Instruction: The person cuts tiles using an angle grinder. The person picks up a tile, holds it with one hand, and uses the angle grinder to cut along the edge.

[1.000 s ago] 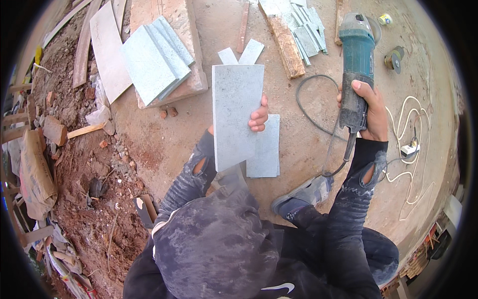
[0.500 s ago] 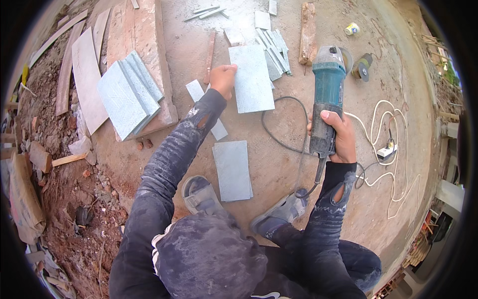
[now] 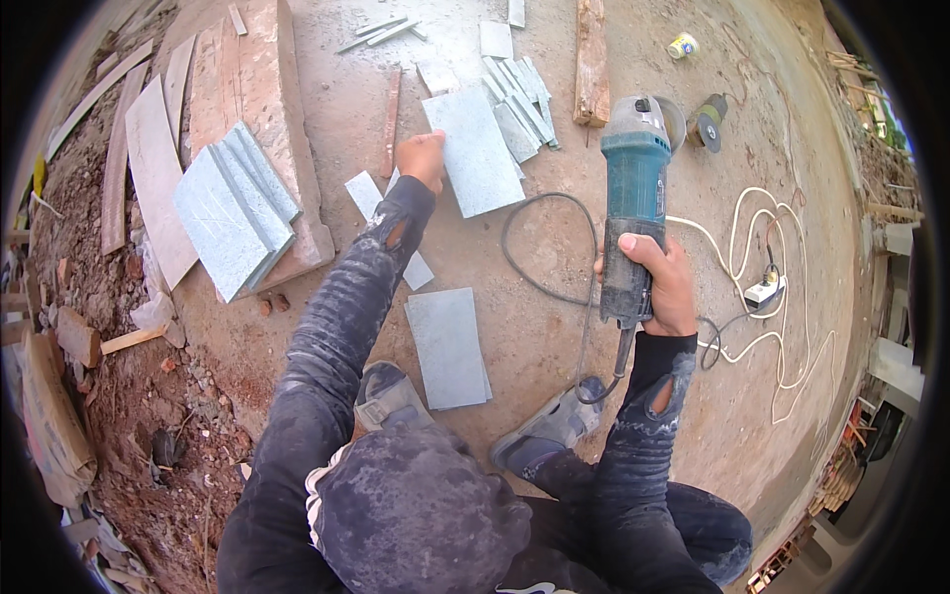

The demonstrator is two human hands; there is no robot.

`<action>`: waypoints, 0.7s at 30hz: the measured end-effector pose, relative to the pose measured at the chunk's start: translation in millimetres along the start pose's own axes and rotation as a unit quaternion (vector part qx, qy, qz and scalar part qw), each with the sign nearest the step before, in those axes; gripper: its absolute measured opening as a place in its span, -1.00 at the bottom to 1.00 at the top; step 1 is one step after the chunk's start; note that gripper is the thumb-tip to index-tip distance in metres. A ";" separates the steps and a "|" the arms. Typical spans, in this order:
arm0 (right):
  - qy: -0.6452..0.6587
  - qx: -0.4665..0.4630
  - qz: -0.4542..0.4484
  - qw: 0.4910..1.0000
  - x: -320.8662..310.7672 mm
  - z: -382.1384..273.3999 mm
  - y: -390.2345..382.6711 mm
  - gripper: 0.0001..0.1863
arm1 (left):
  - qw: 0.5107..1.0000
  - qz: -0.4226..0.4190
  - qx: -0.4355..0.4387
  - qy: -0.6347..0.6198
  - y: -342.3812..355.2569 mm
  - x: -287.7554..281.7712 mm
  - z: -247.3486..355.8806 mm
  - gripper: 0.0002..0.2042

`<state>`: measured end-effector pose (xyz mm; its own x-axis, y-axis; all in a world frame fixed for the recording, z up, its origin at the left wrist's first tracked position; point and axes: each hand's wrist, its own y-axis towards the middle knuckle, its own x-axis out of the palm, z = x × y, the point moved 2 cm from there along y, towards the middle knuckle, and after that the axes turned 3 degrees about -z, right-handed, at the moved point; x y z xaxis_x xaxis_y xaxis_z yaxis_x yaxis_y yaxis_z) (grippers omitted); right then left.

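My left hand (image 3: 421, 158), arm stretched forward, grips the left edge of a pale blue-grey rectangular tile (image 3: 473, 153) in front of me. My right hand (image 3: 661, 282) is closed around the dark lower body of a teal-and-black angle grinder (image 3: 633, 183), its disc at the far end and its cable hanging down. Two overlapping tiles (image 3: 445, 346) lie between my sandalled feet. Narrow cut strips (image 3: 364, 193) lie just left of the held tile, partly hidden by my left arm.
A tile stack (image 3: 223, 223) rests on a concrete slab (image 3: 247, 59). Cut pieces (image 3: 520, 104), a timber (image 3: 592, 64), a small tub (image 3: 683, 46) and a second grinder (image 3: 708, 124) lie ahead. A power strip (image 3: 764, 292) and looped cords sit right; rubble (image 3: 188, 455) lies left.
My left hand has moved forward and left with the tile, away from my body, and now holds it by its left edge. The grinder stays in my right hand. The view has shifted.
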<state>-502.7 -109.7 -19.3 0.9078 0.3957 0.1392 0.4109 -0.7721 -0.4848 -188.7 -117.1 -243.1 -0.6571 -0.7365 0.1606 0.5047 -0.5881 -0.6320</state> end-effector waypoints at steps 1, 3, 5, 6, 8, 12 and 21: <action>-0.001 -0.004 0.000 1.000 1.6 1.0 0.4 -0.60 | 1.000 0.007 0.001 0.003 -2.5 3.7 1.0 -0.69; -0.010 -0.003 -0.001 1.000 4.4 4.0 2.3 -0.60 | 1.000 0.016 0.005 -0.004 -8.0 9.5 3.8 -0.70; -0.028 0.007 -0.001 1.000 7.2 6.5 3.2 -0.61 | 0.999 0.019 0.012 -0.024 -16.9 14.3 7.6 -0.71; -0.033 0.009 -0.008 0.999 10.3 7.9 3.5 -0.60 | 1.000 0.004 0.024 -0.008 -16.5 11.5 3.6 -0.70; -0.035 0.012 -0.033 0.999 23.6 13.6 8.5 -0.58 | 0.998 -0.015 0.055 0.030 -12.8 -6.3 -1.5 -0.70; -0.092 -0.025 -0.033 0.995 29.4 37.9 20.6 -0.47 | 0.984 -0.138 -0.007 0.113 -87.5 -0.1 -34.5 -0.68; -0.213 -0.022 -0.086 0.973 78.1 70.2 29.3 -0.40 | 0.984 -0.161 0.046 0.065 -87.0 -17.1 -63.1 -0.69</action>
<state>-425.7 -66.6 -83.4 0.7125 0.6832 -0.1599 0.5647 -0.6936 -0.4473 -256.8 -32.2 -238.8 -0.8541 -0.4618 0.2391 0.3036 -0.8161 -0.4917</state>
